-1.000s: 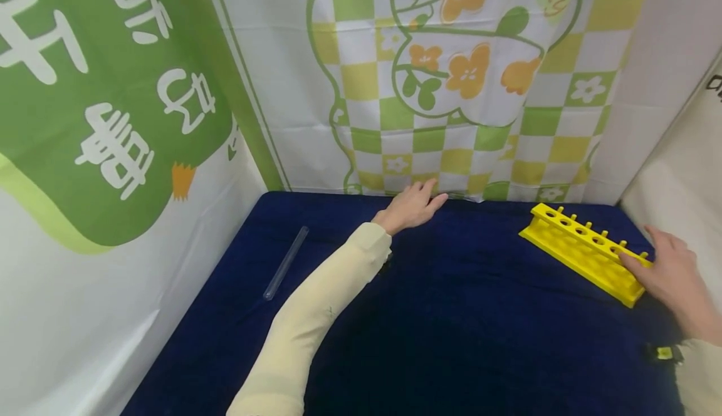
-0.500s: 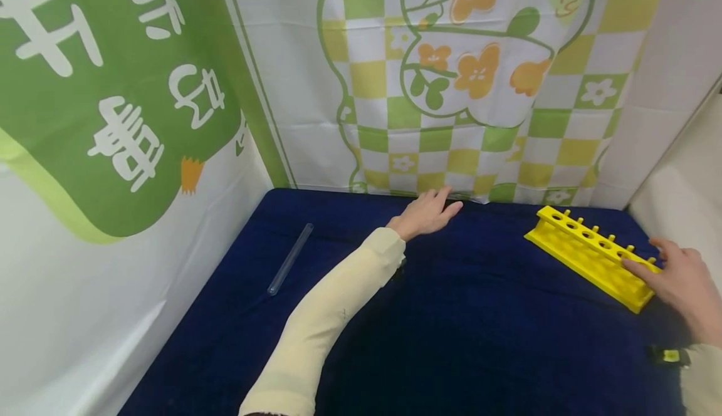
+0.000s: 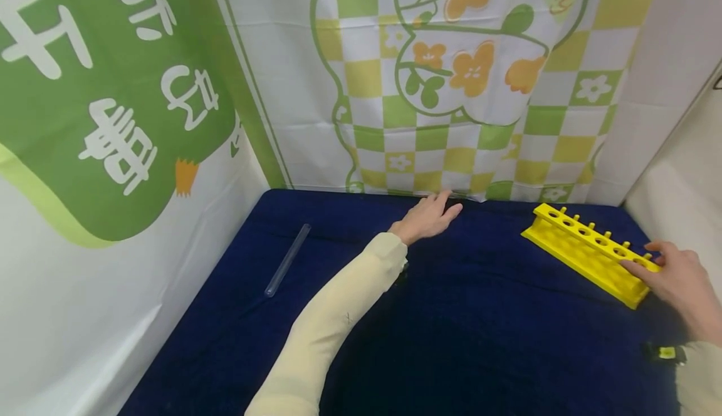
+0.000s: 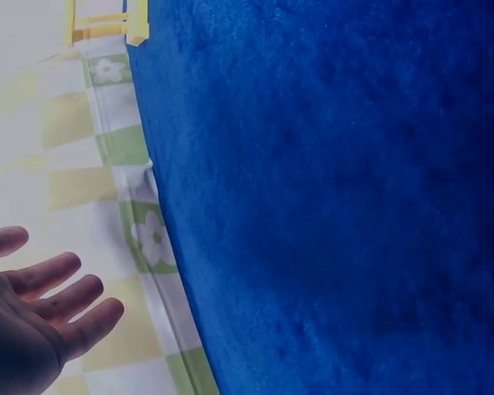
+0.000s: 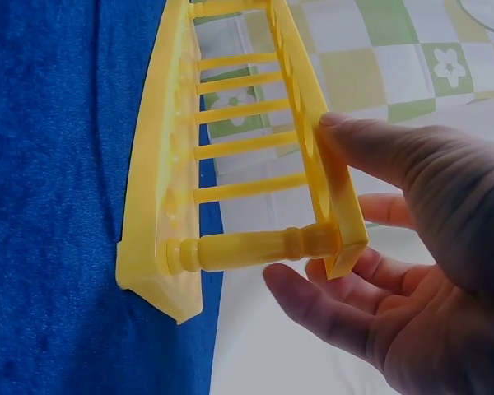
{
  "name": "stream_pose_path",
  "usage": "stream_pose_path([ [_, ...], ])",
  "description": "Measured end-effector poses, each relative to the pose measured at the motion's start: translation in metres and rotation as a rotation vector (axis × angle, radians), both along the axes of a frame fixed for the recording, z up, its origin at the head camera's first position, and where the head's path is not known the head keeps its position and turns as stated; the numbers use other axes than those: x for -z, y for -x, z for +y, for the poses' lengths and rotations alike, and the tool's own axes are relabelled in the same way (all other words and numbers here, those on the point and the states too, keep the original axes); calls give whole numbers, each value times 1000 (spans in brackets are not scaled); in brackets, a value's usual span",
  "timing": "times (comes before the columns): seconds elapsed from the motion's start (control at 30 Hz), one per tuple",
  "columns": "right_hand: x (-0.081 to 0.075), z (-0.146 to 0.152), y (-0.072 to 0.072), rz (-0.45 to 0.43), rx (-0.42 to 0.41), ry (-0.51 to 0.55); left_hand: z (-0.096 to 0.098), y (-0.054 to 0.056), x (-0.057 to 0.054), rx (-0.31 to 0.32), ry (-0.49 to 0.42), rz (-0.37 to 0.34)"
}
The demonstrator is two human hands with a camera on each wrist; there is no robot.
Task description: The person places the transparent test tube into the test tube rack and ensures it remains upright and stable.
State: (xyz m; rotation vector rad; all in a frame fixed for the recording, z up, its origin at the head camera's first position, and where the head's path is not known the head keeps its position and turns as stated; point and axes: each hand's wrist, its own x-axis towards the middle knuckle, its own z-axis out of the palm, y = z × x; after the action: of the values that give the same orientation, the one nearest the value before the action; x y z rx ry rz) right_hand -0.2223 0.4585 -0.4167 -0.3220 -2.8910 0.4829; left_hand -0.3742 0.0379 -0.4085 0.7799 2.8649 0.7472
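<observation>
A yellow test tube rack [image 3: 586, 256] stands at the right of the dark blue table, slanting toward the front right. My right hand [image 3: 679, 281] grips its near right end. In the right wrist view the thumb [image 5: 370, 148] lies on the top rail and the other fingers curl behind the end. My left hand [image 3: 427, 217] is held out near the table's back edge, fingers spread and holding nothing. The left wrist view shows that hand [image 4: 33, 321] palm up front against the checked cloth. Left of it, a clear test tube [image 3: 287, 260] lies on the table.
A green, white and yellow checked cloth [image 3: 417, 140] hangs along the back edge of the blue table [image 3: 479, 328]. A white and green cloth wall [image 3: 186, 259] borders the left, and a pale one [image 3: 688, 178] the right.
My left hand has shifted slightly to the right. The fingers of my right hand have come down closer around the rack's end. The rack and test tube stay in place.
</observation>
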Motion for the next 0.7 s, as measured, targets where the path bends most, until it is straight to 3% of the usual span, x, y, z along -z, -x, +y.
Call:
stream_pose_path([
  [0.37, -2, 0, -1, -3, 27, 11, 10, -4, 3, 7, -12, -13],
  [0.7, 3, 4, -5, 9, 115, 45, 20, -3, 6, 32, -34, -32],
])
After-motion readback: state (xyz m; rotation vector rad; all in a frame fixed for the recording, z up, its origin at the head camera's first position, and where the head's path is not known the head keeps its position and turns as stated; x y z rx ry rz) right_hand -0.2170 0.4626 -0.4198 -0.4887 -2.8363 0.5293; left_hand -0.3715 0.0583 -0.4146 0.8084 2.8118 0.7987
